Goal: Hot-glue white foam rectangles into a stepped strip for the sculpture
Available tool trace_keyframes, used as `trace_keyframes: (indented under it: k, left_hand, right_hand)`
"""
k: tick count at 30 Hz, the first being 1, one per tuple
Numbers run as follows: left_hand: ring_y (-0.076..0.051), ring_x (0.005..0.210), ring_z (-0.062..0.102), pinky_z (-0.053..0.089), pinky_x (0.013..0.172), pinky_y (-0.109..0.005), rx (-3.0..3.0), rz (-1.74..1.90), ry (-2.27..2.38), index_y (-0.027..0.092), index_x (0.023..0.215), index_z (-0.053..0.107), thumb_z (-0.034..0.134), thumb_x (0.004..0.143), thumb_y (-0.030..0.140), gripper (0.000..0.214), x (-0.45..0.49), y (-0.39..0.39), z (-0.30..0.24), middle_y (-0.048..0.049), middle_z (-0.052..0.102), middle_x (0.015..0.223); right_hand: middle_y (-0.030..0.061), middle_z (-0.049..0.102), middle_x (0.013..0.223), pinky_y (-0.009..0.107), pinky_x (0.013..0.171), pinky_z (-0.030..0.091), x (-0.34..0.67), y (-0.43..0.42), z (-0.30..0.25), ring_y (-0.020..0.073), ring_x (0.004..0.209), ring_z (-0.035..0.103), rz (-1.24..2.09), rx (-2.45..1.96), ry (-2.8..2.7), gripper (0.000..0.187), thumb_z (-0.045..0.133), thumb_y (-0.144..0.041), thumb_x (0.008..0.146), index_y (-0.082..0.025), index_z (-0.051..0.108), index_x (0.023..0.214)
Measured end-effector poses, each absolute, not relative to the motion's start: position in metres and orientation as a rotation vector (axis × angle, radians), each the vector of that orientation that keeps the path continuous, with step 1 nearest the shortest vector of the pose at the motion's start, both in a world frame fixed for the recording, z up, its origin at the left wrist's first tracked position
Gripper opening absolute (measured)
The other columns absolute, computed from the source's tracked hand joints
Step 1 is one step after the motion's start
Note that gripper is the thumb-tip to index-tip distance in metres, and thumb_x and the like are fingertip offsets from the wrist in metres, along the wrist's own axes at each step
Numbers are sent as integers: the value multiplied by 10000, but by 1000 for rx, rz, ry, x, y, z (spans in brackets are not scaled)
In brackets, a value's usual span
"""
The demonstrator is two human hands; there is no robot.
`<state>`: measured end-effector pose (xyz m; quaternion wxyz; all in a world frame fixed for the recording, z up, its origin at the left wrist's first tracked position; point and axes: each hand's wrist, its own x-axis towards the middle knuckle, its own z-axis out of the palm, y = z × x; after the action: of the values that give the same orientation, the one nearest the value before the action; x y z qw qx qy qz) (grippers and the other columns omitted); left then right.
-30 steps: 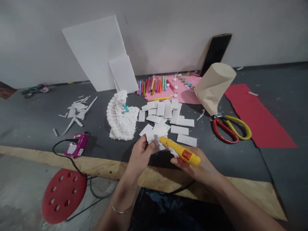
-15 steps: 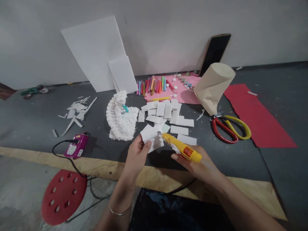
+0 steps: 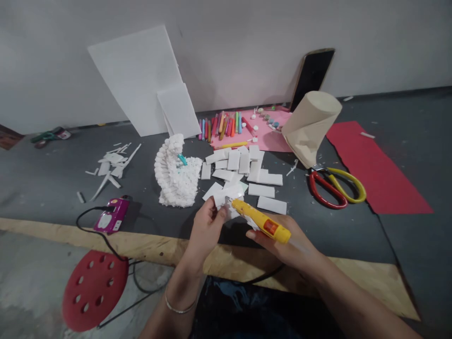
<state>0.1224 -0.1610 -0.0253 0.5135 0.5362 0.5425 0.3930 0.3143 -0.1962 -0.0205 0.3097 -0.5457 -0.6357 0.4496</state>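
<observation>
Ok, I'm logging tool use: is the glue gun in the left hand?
No, the right hand holds the glue gun while the left hand pinches white material.

The dark counter [image 3: 346,235] carries white pieces [image 3: 233,160] mid-scene, with white scraps [image 3: 115,158] and a purple block [image 3: 112,215] to the left. Scissors [image 3: 334,189] and a red sheet [image 3: 379,172] lie right, a pink sheet [image 3: 271,140] far.

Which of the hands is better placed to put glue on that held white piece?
Probably the right hand: it grips the yellow glue gun, whose nozzle points at the white piece. The left hand is occupied holding that piece.
</observation>
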Motion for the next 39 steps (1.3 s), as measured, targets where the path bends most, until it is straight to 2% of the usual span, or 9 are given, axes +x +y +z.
trace_keyframes:
  k: [3,9,14,20,25,31,39]
  left_hand:
    - [-195,886,661,502,783,-278,1315,904,1316,185,1071,659,582,870,314,250,126,-160,-26,-41,731,959]
    - [-187,877,638,483,801,-284,1364,887,1315,184,1027,657,561,822,205,227,132,-159,-25,-38,717,952]
    - [-170,810,640,492,747,-266,1309,913,1333,183,1009,660,591,853,294,203,130,-159,-27,-29,722,915]
    - [-225,997,684,523,881,-310,1242,972,1288,175,1145,644,628,872,414,363,123,-159,-28,-80,736,1114]
    - [-242,1021,692,524,912,-337,1225,983,1318,154,1207,623,648,863,424,438,118,-160,-26,-110,728,1165]
    - [-246,1053,682,507,945,-345,1217,1002,1357,148,1215,617,643,870,423,442,113,-162,-24,-113,725,1174]
    - [-235,974,690,526,875,-334,1231,980,1328,151,1169,629,636,862,407,400,120,-164,-28,-101,740,1102]
  right_hand:
    - [-38,454,545,246,466,298,315,-195,-18,108,503,391,1225,-1417,-1697,388,604,-485,817,-217,424,601]
    - [-35,470,553,248,483,309,313,-194,-16,110,515,396,1233,-1367,-1727,341,597,-441,819,-213,442,619]
    - [-34,465,549,248,476,303,312,-195,-18,113,509,395,1238,-1426,-1699,357,611,-461,804,-214,438,613]
    - [-37,436,555,244,458,294,316,-194,-24,110,509,377,1165,-1478,-1629,413,603,-519,826,-220,417,609]
    - [-49,415,566,242,464,301,320,-195,-31,100,512,352,1180,-1446,-1566,394,620,-473,865,-217,435,629]
    - [-56,397,570,241,457,292,322,-196,-35,97,517,339,1186,-1477,-1538,394,660,-450,846,-215,429,629]
    - [-45,421,575,244,468,298,317,-196,-30,104,526,365,1202,-1440,-1597,384,619,-474,843,-214,436,627]
